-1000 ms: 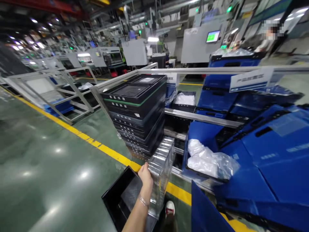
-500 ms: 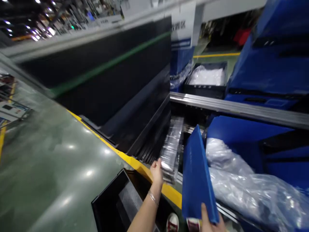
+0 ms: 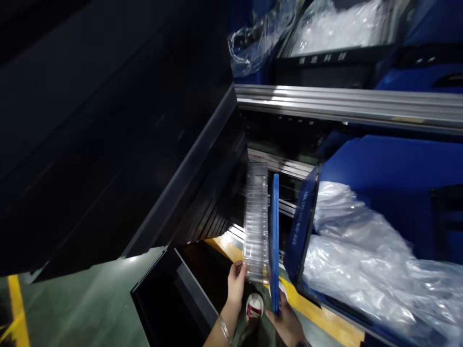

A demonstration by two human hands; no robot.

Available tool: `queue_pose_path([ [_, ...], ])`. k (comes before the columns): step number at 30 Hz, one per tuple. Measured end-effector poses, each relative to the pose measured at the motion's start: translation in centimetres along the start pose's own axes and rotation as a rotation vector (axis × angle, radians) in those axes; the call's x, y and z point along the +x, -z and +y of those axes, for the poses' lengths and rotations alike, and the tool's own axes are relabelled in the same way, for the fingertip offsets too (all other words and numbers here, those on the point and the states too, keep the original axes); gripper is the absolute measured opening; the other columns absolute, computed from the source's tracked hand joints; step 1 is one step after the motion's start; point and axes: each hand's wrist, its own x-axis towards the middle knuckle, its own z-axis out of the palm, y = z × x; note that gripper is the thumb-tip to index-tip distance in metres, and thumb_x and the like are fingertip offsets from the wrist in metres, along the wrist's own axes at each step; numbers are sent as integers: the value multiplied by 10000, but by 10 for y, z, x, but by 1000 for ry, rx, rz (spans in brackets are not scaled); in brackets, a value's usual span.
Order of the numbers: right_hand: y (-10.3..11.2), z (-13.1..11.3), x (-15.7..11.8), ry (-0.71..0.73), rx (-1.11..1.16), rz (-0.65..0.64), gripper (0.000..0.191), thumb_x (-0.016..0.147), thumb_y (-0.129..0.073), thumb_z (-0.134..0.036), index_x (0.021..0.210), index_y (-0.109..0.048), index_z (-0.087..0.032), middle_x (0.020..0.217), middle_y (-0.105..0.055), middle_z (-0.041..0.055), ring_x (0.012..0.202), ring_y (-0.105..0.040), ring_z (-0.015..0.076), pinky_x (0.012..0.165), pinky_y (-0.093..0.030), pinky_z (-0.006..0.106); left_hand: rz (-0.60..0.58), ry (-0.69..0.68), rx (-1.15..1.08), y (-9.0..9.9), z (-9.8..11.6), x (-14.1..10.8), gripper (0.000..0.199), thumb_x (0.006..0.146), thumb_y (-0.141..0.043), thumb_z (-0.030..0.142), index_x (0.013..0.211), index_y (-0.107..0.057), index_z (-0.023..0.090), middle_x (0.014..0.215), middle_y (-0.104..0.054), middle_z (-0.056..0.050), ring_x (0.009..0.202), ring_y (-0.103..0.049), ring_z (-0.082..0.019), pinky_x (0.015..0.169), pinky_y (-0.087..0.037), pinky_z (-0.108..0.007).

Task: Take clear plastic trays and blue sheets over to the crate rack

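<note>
My left hand (image 3: 237, 282) pinches the near lower corner of a clear ribbed plastic tray (image 3: 256, 221), which stands on its edge and stretches away from me. A bracelet circles that wrist. In my right hand (image 3: 286, 320) is a flat blue plastic board (image 3: 275, 246), turned almost edge-on and gripped at its near bottom end, with fingers partly hidden behind it. Board and tray are side by side with a narrow gap between them. Whether the clear tray is one piece or several nested ones I cannot tell.
At left stand dark stacked panels (image 3: 173, 183). A black crate (image 3: 159, 303) rests on the floor below. Metal rails (image 3: 343, 103) cross ahead. On the right, a blue bin (image 3: 379, 164) holds clear plastic bags (image 3: 361, 270); another crate with bagged material (image 3: 325, 72) sits behind the rail.
The view has tilted down and moved closer to the rails. The blue board has turned from showing its broad face to nearly edge-on, and both hands are closer together.
</note>
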Motion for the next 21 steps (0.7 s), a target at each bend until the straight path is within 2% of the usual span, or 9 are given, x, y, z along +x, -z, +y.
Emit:
queue_pose_path([
  [3,14,9,-3,10,105,-148,851,691,-570,-522,1403,-341,-115,1262,-600,141,1030,-648,248,908,-520,327,-64,-11,58,5,10,6,599,429,-769,687,667,-666,147,700,-665,-69,713,-589,-198,729,-460,-320],
  [6,24,6,-8,-22,82,-193,808,694,-579,-565,1363,-422,-141,1244,-613,136,1044,-639,282,929,-509,367,-98,-6,122,11,19,12,579,400,-776,683,576,-654,145,582,-622,-51,610,-552,-179,668,-443,-325],
  [10,30,-17,-22,-44,-103,-119,679,732,-559,-565,1278,-554,-163,1175,-652,120,1087,-614,324,965,-484,421,-38,-13,148,20,27,17,657,360,-766,727,666,-671,153,698,-670,-64,746,-602,-212,807,-459,-355],
  [12,37,-27,-33,-74,-135,-59,636,726,-553,-542,1223,-600,-148,1099,-681,131,1010,-646,343,882,-525,442,2,18,153,28,27,17,724,316,-767,742,722,-674,150,762,-689,-78,809,-620,-238,870,-460,-387],
  [14,53,-33,-42,-100,-136,27,511,753,-505,-525,1081,-672,-171,982,-711,119,902,-676,337,781,-551,431,19,73,183,40,23,18,783,289,-766,746,783,-677,146,811,-704,-95,865,-636,-269,920,-457,-424],
  [16,83,-35,-47,-95,-143,162,456,809,-409,-524,943,-699,-199,923,-716,111,860,-680,316,759,-546,412,18,126,247,57,14,18,801,290,-761,739,826,-680,148,838,-715,-105,909,-646,-296,941,-462,-448],
  [17,103,-36,-47,-79,-153,243,475,831,-362,-526,913,-698,-201,939,-711,117,887,-672,308,801,-535,410,23,154,281,67,7,18,789,286,-766,722,827,-681,154,830,-720,-105,914,-653,-305,929,-475,-451],
  [19,152,-38,-41,-9,-223,465,524,846,-315,-528,946,-685,-169,1038,-683,154,1005,-631,312,934,-480,433,20,230,312,86,-11,12,719,264,-797,650,788,-679,174,780,-724,-94,894,-675,-318,863,-520,-437],
  [21,202,-41,-30,48,-394,730,548,842,-356,-504,1072,-649,-103,1223,-598,198,1198,-516,336,1058,-374,476,52,278,329,101,-33,0,596,307,-817,586,735,-664,201,721,-718,-73,847,-696,-317,778,-554,-413],
])
